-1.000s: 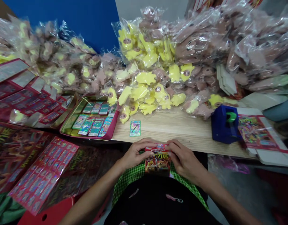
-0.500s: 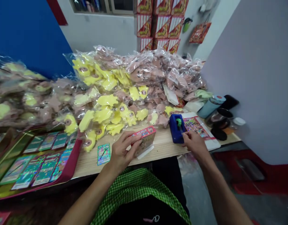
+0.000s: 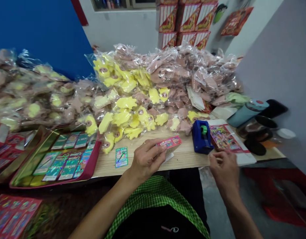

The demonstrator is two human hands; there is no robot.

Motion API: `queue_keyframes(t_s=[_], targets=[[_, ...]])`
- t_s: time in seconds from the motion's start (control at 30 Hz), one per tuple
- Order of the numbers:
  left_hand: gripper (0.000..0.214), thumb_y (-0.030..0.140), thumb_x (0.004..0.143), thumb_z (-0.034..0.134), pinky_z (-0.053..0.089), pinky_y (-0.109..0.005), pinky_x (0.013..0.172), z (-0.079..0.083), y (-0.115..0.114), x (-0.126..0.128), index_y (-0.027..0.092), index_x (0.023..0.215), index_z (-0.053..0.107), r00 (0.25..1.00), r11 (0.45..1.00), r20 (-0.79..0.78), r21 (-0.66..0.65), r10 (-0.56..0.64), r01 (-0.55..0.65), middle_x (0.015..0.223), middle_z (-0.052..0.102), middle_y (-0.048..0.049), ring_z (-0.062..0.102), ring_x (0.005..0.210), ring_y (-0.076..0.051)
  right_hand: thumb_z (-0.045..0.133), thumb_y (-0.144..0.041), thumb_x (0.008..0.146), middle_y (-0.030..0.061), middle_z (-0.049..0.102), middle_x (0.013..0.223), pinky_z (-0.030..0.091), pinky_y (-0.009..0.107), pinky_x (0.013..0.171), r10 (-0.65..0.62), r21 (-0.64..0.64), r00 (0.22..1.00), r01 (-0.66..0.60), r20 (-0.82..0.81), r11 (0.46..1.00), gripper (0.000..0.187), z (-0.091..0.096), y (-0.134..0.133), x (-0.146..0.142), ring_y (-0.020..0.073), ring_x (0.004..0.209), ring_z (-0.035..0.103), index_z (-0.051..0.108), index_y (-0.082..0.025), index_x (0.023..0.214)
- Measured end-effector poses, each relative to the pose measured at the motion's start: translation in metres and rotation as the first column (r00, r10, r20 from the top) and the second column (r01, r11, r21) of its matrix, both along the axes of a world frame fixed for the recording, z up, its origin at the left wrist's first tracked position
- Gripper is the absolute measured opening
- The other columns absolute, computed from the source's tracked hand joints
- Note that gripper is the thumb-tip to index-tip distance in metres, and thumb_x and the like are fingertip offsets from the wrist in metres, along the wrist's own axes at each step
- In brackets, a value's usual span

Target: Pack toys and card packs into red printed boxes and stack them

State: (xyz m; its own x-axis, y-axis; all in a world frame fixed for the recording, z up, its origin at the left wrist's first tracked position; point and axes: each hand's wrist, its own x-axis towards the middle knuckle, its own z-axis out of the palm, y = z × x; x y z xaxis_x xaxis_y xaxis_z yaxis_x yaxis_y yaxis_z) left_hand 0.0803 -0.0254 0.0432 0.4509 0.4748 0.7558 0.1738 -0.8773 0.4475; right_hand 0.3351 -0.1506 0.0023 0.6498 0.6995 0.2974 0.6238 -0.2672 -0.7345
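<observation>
My left hand (image 3: 146, 159) grips a small printed box (image 3: 171, 142) with a red top, held just above the table. Beneath the box a white edge shows. To the right stands a blue tape dispenser (image 3: 202, 142) with a green core. My right hand (image 3: 225, 169) is beside its front end, thumb and fingers pinched together; anything between them is too fine to make out. A shiny green card (image 3: 121, 157) with a dark fork-like shape on it lies left of my left hand.
Bagged yellow and pinkish figures (image 3: 125, 103) are heaped along the back. At left, a gold-lined tray (image 3: 31, 181) holds several cards. A printed sheet (image 3: 225, 137), a blue bottle (image 3: 247, 113) and dark cups (image 3: 257, 126) stand or lie at right. Red boxes (image 3: 188, 20) are stacked behind.
My right hand has drawn away from the dispenser's front end, down and toward me, still pinched. My left hand keeps the box, now turned with its red top more in view. The view has shifted left.
</observation>
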Motion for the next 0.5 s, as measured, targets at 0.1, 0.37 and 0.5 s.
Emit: queue_keyframes(t_s=[0.1, 0.37, 0.5], targets=[[0.005, 0.017, 0.094, 0.066, 0.065, -0.028, 0.075, 0.0, -0.001, 0.002, 0.017, 0.096, 0.071, 1.0, 1.0, 0.011, 0.009, -0.002, 0.002, 0.107, 0.078, -0.0103, 0.075, 0.09, -0.016, 0.062, -0.045, 0.091, 0.0073, 0.069, 0.086, 0.057, 0.038, 0.072, 0.078, 0.053, 0.988, -0.071, -0.136, 0.996, 0.022, 0.033, 0.0, -0.032, 0.0247, 0.076, 0.067, 0.064, -0.024, 0.087], [0.02, 0.016, 0.094, 0.067, 0.063, -0.029, 0.08, -0.002, -0.007, 0.001, 0.017, 0.114, 0.064, 0.999, 0.999, 0.022, -0.015, 0.036, -0.036, 0.101, 0.077, -0.0091, 0.075, 0.09, -0.017, 0.071, -0.04, 0.09, -0.0021, 0.069, 0.066, 0.051, 0.028, 0.051, 0.548, 0.318, 0.547, -0.462, -0.632, 0.828, 0.059, 0.074, 0.037, -0.097, 0.0163, 0.051, 0.06, 0.055, -0.021, 0.144], [0.023, 0.019, 0.095, 0.066, 0.061, -0.026, 0.075, -0.004, -0.007, 0.001, 0.016, 0.118, 0.06, 0.998, 0.998, 0.031, -0.013, 0.06, -0.06, 0.097, 0.075, -0.0075, 0.073, 0.083, -0.016, 0.072, -0.042, 0.087, -0.0031, 0.068, 0.063, 0.051, 0.027, 0.05, 0.525, 0.307, 0.499, -0.456, -0.689, 0.836, 0.096, 0.073, 0.045, -0.101, 0.0163, 0.049, 0.06, 0.023, -0.016, 0.165]])
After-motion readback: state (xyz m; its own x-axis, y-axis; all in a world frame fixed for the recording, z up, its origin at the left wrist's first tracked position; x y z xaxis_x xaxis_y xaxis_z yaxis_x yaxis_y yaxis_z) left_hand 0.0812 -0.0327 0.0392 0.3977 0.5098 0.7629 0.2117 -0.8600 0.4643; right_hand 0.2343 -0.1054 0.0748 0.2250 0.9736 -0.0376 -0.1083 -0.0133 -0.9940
